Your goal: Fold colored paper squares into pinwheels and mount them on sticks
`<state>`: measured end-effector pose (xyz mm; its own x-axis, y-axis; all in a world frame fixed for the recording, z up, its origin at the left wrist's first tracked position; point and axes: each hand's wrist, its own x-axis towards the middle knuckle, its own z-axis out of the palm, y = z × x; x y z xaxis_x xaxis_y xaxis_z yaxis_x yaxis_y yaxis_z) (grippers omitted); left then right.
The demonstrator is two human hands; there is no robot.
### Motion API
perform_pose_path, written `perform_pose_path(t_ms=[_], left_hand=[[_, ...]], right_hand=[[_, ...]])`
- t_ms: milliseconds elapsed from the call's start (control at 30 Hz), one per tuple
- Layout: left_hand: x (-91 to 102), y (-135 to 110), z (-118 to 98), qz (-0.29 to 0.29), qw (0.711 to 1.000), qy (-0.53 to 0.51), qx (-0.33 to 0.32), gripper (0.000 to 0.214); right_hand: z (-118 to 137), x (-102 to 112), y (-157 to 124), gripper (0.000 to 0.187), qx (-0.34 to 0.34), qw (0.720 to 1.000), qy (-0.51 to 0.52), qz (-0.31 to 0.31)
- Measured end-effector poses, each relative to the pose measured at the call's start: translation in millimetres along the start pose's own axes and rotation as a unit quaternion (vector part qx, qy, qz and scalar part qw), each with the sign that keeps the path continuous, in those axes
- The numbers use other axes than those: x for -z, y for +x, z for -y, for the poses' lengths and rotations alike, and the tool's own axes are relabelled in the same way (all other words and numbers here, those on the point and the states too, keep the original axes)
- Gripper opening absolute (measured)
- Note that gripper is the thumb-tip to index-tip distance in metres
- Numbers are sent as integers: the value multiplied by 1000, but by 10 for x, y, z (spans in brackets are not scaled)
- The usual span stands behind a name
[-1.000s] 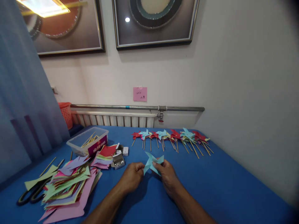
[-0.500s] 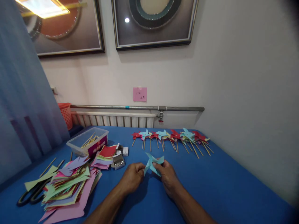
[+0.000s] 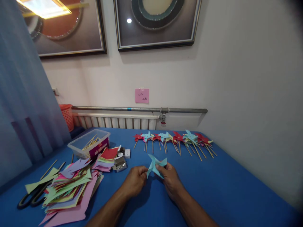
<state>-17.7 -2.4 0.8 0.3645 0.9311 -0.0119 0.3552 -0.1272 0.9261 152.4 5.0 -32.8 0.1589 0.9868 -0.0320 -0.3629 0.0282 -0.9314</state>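
Note:
Both hands meet over the blue table (image 3: 227,189) near its middle. My left hand (image 3: 135,181) pinches the left edge of a light blue paper pinwheel head (image 3: 155,164), fingers closed. From the right, my right hand (image 3: 170,181) grips the same pinwheel with curled fingers. The paper stands up between the fingertips, just above the table. Behind it lies a row of finished pinwheels (image 3: 175,138) in red, blue and yellow on wooden sticks.
A heap of cut coloured paper (image 3: 68,186) covers the left, with black scissors (image 3: 32,197) beside it. A clear plastic box of sticks (image 3: 89,144) and a small tin of pins (image 3: 120,164) sit behind. A radiator (image 3: 113,121) and orange basket (image 3: 66,116) line the wall.
Hands and pinwheel have shifted very slightly to the right; the grip is the same.

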Motion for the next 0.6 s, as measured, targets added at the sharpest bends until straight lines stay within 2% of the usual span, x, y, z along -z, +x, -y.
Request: perform_pose_path(t_ms=[600], left_hand=[[9,4,-27,-33,999,14,4,16]], right_hand=[[107,-58,-74,30,-21,999,35,9]])
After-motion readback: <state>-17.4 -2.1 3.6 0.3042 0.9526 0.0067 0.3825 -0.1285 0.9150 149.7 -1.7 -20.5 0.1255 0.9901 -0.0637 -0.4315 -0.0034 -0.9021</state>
